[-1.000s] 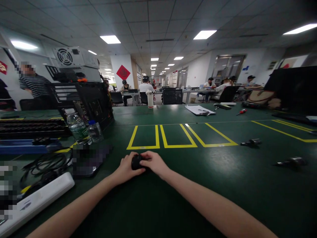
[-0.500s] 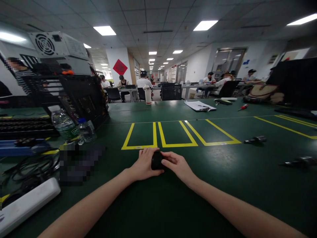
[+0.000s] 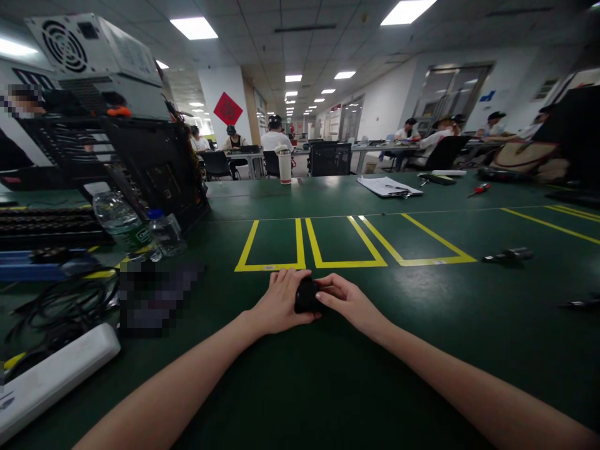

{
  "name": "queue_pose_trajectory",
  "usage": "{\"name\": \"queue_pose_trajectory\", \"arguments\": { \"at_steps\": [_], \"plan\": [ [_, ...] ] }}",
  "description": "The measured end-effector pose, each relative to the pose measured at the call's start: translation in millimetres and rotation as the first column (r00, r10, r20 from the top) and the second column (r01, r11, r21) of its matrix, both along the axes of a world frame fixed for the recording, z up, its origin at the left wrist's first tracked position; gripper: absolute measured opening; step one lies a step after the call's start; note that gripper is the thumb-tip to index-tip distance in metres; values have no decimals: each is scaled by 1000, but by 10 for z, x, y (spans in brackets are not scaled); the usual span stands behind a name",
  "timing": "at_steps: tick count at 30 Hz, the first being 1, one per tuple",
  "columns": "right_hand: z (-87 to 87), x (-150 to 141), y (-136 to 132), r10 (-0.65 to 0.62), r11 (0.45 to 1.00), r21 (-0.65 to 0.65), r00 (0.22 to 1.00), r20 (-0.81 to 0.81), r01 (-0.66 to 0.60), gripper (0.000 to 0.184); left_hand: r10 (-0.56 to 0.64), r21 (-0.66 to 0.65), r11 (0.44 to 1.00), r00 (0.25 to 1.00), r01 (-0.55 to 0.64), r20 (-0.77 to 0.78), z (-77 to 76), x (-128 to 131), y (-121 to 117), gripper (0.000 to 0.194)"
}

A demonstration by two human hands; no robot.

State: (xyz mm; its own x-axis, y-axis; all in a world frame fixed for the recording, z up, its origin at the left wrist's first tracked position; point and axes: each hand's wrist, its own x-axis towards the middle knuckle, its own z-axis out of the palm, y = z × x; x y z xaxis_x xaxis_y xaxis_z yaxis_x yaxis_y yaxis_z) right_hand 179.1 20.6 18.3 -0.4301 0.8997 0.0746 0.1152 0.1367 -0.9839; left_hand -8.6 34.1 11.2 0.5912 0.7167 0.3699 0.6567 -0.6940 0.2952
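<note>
A small black rounded object (image 3: 307,295) rests on or just over the green table (image 3: 309,381), in front of the yellow tape outlines; its kind does not show. My left hand (image 3: 282,301) is wrapped round its left side, fingers over the far edge and thumb along the near edge. Against its right side, my right hand (image 3: 345,301) pinches with thumb and fingertips. Part of the object is hidden behind the fingers.
Left stand water bottles (image 3: 115,215), a black computer case (image 3: 154,169), cables (image 3: 56,306) and a white power strip (image 3: 60,381). A clipboard (image 3: 389,186), a cup (image 3: 284,165) and dark metal tool parts (image 3: 510,255) lie farther out. Several people sit at tables beyond.
The camera view has shifted a little, so the table and its things appear displaced. Both hands keep their hold on the black object, with little visible change in grip.
</note>
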Motion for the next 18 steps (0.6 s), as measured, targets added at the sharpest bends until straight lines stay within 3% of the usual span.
{"name": "queue_pose_trajectory", "arguments": {
  "at_steps": [13, 18],
  "plan": [
    [9, 25, 0, 74, 986, 139, 992, 101, -88, 21, 16, -10, 1000, 1000, -16, 2, 6, -4, -10, 68],
    [-14, 33, 29, 53, 960, 262, 983, 173, -98, 20, 25, 18, 1000, 1000, -26, 8, -15, 3, -1, 69]
  ]
}}
